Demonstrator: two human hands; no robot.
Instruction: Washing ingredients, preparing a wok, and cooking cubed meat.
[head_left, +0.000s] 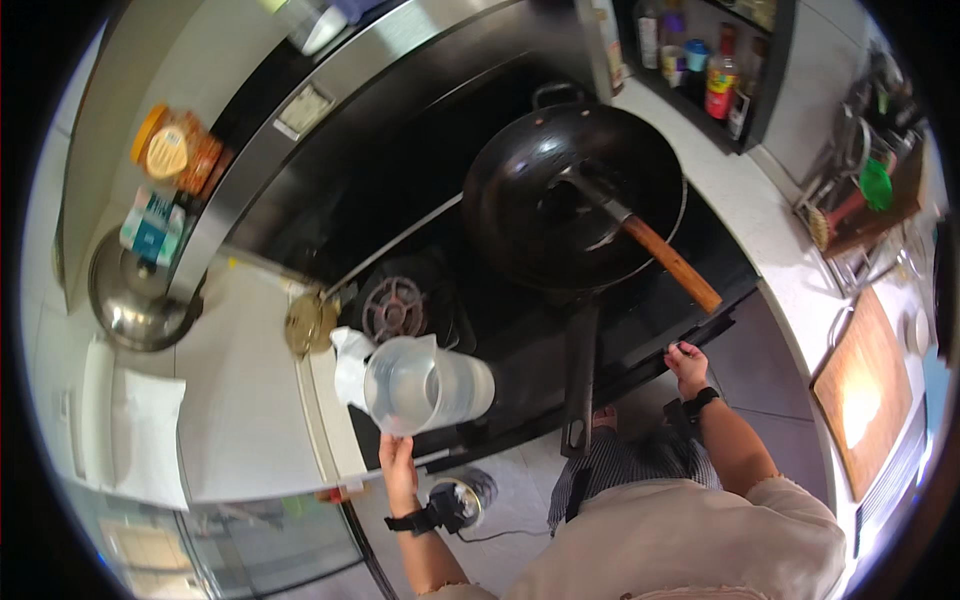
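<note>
My left hand (397, 461) is at the near rim of a translucent plastic measuring jug (427, 386), with its fingers partly hidden; the jug is at the left front of the black gas stove. My right hand (687, 364), its fingers curled, is at the stove's front edge, by a control knob that it mostly hides. A large black wok (517, 225) sits on the right burner, its long handle towards me. A spatula with a wooden handle (673, 262) lies in the wok. Beside the jug is a crumpled white paper or cloth (349, 367).
The uncovered left burner (394, 309) is behind the jug. A steel lid (142, 300) and a paper roll (97, 412) lie at the left. A wooden cutting board (862, 397) stands on the right counter, near a utensil rack (862, 232). A bin (476, 495) is on the floor.
</note>
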